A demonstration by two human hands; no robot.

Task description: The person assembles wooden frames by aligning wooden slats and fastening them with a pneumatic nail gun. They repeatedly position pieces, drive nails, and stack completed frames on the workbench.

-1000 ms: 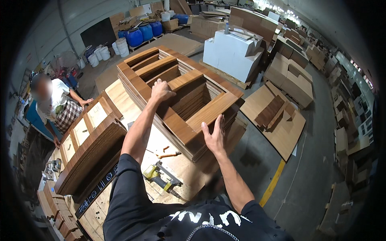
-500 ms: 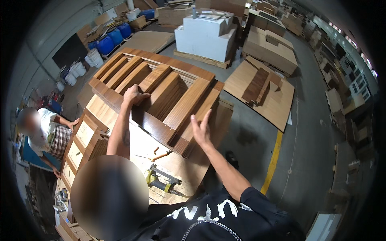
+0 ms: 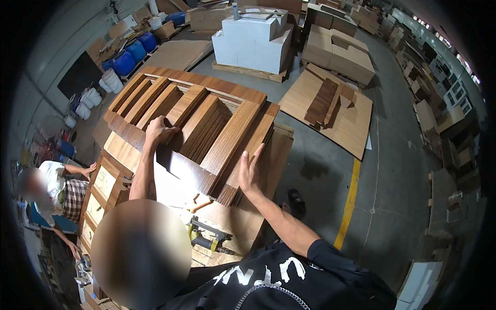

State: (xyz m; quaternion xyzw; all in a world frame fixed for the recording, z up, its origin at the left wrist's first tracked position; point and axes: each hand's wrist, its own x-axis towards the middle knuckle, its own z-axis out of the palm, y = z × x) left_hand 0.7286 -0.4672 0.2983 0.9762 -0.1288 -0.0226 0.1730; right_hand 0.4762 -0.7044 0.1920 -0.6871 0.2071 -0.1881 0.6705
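Note:
A stack of brown wooden door frames (image 3: 222, 135) with open slots between its slats lies on a workbench (image 3: 240, 227) in front of me. My left hand (image 3: 159, 132) curls over a slat in the middle of the stack, its fingers reaching down into an opening. Flat against the near right side is my right hand (image 3: 251, 173), with thumb and fingers spread. A yellow and black nail gun (image 3: 206, 237) rests on the bench close to my body. Beside the stack's near corner lies a small orange-handled tool (image 3: 201, 205), its kind unclear.
On the left a co-worker (image 3: 54, 188) stands at another stack of framed panels (image 3: 102, 186). Beyond the bench are a white block-shaped load (image 3: 253, 44) on a pallet, a board with wood pieces (image 3: 351, 121), cartons (image 3: 338, 54) and blue barrels (image 3: 124, 63). A yellow floor line (image 3: 349, 204) runs at right.
The whole view has shifted and tilted slightly, so the stack appears a little further left. Both hands keep about the same places on it. The co-worker's nearer hand has moved lower.

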